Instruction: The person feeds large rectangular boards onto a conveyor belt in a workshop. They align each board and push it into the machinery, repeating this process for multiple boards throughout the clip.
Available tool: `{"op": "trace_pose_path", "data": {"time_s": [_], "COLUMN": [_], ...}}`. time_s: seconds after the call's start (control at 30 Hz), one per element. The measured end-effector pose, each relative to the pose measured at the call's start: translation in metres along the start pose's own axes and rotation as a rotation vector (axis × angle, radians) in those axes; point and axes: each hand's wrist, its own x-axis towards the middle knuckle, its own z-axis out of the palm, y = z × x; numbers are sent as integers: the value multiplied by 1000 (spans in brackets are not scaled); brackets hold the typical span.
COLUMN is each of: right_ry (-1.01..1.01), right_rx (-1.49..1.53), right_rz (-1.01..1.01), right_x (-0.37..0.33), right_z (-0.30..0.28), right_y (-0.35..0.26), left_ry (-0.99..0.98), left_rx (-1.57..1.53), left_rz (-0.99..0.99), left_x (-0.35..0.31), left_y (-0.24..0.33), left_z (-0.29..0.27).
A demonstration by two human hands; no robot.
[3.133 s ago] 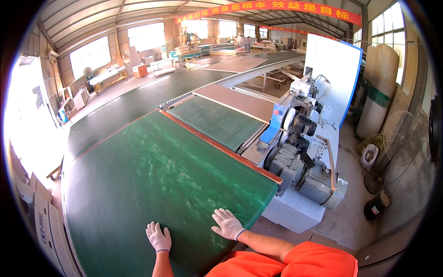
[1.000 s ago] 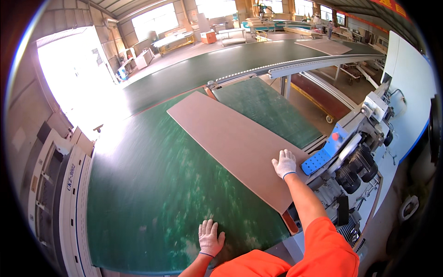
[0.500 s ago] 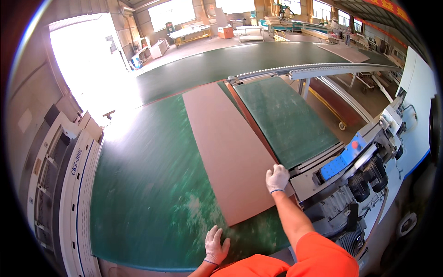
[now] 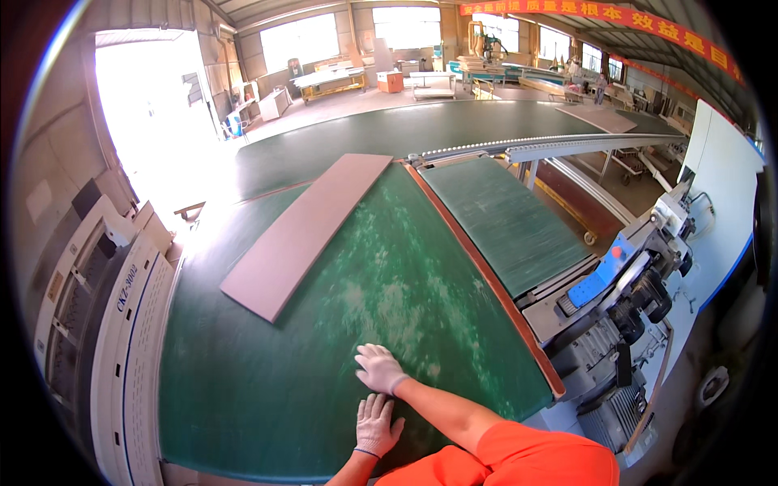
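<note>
In the head view, the left hand [image 4: 376,425], in a pale knit glove, is palm down above or on the wide green belt [image 4: 438,336], its fingers straight and thumb out to the side. The right hand [image 4: 379,369], gloved alike, lies just beyond it — flat and open, fingers pointing left, its cuff just beside the left fingertips. Both are unclosed and free of any object; whether they press on the belt, I cannot tell.

The pinkish-brown board [image 4: 308,231] lies slantwise on the belt's far left part, apart from both hands, its near end toward the left and its far end by the long dark conveyor [image 4: 381,134]. A reddish-brown strip [image 4: 486,278] edges the belt's right side — past it are a smaller green belt [image 4: 506,227] and a machine with a blue bracket [image 4: 596,279] and black motors [image 4: 640,300]. A white cabinet [image 4: 134,364] stands at left.
</note>
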Motion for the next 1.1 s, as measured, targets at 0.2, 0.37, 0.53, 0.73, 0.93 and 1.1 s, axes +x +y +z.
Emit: {"op": "trace_pose_path", "data": {"time_s": [0.2, 0.37, 0.53, 0.73, 0.93, 1.1], "right_ry": [211, 310, 424, 332, 251, 228], "right_rx": [-181, -280, -337, -280, -213, -202], "right_rz": [-7, 175, 247, 337, 304, 231], "right_x": [-78, -124, -156, -175, -193, -235], "right_z": [-2, -17, -18, -16, -15, -31], "right_y": [15, 15, -7, -20, -11, 2], "left_ry": [23, 41, 27, 51, 71, 125], "left_rx": [-1, -31, -81, -52, 18, 94], "left_rz": [30, 70, 74, -46, -143, -225], "left_x": [-19, -5, 16, 26, 32, 45], "left_y": [-42, -77, -113, -134, -154, -151], "left_z": [-26, -38, -44, -35, -24, -14]}}
